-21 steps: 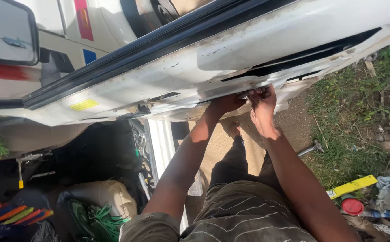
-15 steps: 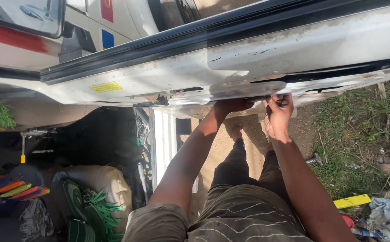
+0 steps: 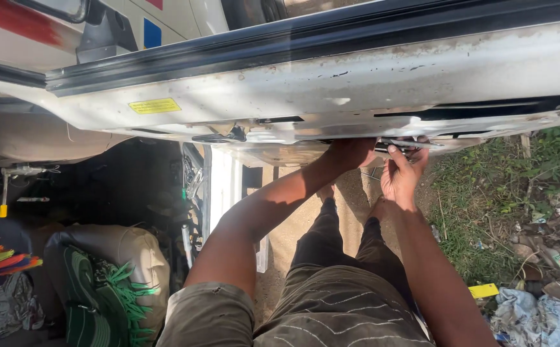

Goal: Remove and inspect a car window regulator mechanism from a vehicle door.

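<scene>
Person stands at the white car door (image 3: pixel 357 83), top centre of frame. Left hand (image 3: pixel 351 153) is tucked under the door's lower edge, fingers hidden, can't tell their state. Right hand (image 3: pixel 401 173) just beside it, fingers closed round a thin metal rod (image 3: pixel 401 144) w/ thumb up.
</scene>
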